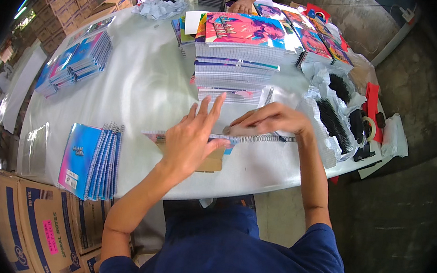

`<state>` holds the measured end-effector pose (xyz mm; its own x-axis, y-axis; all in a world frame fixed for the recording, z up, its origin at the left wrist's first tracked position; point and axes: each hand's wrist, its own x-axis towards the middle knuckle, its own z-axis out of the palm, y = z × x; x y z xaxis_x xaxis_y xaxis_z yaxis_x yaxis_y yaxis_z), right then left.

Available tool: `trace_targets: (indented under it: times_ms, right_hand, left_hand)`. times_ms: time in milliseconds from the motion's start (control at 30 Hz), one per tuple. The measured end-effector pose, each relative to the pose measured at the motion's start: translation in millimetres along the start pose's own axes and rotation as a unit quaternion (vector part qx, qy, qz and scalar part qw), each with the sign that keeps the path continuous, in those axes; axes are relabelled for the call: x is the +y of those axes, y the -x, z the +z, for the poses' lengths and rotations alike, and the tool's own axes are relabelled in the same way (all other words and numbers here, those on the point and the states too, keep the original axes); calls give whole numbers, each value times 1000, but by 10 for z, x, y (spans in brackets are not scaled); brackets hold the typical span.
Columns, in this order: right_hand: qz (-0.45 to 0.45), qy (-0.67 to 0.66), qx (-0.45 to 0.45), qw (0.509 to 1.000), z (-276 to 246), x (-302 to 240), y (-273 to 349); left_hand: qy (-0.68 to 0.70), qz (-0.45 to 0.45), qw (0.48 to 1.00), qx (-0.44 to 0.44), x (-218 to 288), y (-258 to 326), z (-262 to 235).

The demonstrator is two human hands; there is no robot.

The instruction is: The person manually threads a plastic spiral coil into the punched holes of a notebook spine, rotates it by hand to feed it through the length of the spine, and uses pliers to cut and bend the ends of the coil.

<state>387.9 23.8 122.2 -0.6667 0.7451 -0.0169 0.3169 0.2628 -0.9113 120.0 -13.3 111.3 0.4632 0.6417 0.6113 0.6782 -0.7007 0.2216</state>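
Note:
A stack of pages with a coloured cover (154,134) lies edge-up in front of me. My left hand (190,137) rests across it with fingers spread and the thumb along the near side. From its right end a dark spiral coil (267,139) runs out to the right. Over the coil's left part is my right hand (276,119), fingers together and closed about it; the fingertips are somewhat blurred. Below the pages sits a small brown cardboard block (210,162), partly hidden by my left hand.
A tall pile of unbound notebooks (239,69) stands just beyond my hands. Bound blue notebooks (91,160) lie at the left. Black coils (332,122) rest in white wrapping at right, near a tape roll (369,129). Another person's hand (242,6) touches the far stacks.

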Motion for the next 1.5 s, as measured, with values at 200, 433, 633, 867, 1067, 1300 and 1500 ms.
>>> trace_targets:
  times_ms: [200,433,633,867,1067,1300,1500]
  right_hand:
    - [-95,-95,-19,991,65,67,91]
    - [-64,-135,4,989,157,269,72]
    - [17,-64,38,997,268,105,-67]
    - [25,-75,22,997,282,97,-85]
    - [11,-66,0,998,335,-10,-161]
    - [12,-9,4,1000,321,-45,-244]
    - [-33,-197,-1,980,270,101,-244]
  left_hand:
    - [-1,-47,994,-94,34,69,53]
    - [17,-54,994,-96,-8,58,28]
    - [5,-59,993,-97,-36,74,10]
    - [-3,-86,989,-118,-85,114,-51]
    - [-13,-75,993,-88,-155,144,-20]
    - [-27,-83,990,-108,-142,104,-115]
    - [-13,-91,991,-97,-251,155,-103]
